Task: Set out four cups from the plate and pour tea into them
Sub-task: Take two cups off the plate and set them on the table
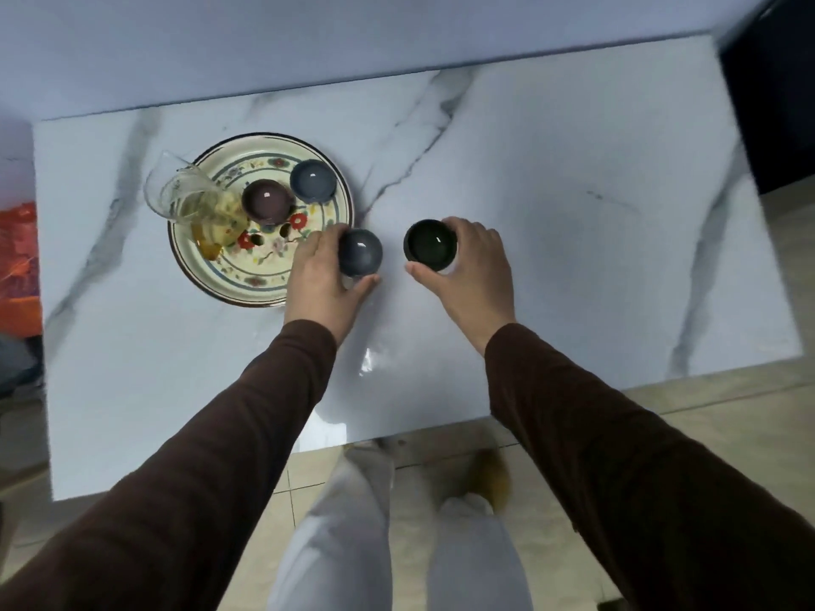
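Note:
A floral plate lies at the table's left. On it stand a glass pitcher of yellow tea, a purple cup and a light blue cup. My left hand grips a dark blue-grey cup just off the plate's right rim. To its right, my right hand wraps around a dark green cup over the tabletop. All cups look empty.
The white marble table reaches to the right and toward me. An orange object sits off the table's left edge. A dark object stands at the far right. My legs and the tiled floor show below.

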A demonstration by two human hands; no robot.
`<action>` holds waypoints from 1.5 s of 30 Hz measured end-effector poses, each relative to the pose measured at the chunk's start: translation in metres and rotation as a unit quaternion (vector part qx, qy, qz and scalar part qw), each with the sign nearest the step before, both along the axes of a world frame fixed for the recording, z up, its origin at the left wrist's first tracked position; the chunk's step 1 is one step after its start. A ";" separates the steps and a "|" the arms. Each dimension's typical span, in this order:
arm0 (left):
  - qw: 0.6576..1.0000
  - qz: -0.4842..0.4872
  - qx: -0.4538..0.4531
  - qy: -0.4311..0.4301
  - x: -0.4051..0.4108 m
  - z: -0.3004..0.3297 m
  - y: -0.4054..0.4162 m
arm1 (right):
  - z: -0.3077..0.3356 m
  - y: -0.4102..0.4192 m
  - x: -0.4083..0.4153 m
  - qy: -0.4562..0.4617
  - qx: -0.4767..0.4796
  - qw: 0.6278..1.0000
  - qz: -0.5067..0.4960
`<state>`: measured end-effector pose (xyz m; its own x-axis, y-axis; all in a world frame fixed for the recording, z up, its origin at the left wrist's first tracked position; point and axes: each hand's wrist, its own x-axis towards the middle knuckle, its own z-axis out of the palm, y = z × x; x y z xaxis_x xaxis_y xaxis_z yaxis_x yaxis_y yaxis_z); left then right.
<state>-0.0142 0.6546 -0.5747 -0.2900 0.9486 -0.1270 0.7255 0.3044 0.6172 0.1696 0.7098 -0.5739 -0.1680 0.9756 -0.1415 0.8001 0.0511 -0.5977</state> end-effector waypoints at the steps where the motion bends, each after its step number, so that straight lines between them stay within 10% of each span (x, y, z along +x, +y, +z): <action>1: 1.000 -0.011 -0.002 -0.002 0.017 0.002 0.000 | 0.003 -0.004 0.019 -0.004 0.000 1.000 -0.010; 15: 0.996 -0.088 -0.005 -0.005 0.243 0.015 -0.016 | 0.019 -0.043 0.262 0.016 0.006 0.997 -0.075; 45: 0.997 -0.032 -0.067 0.011 0.362 -0.044 0.177 | -0.050 0.190 0.386 0.018 -0.043 0.999 0.011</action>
<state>0.3476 0.8313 -0.6186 -0.2344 0.9398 -0.2487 0.7587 0.3368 0.5577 0.5552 0.8999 -0.6241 -0.1963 0.9561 -0.2175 0.7777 0.0167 -0.6284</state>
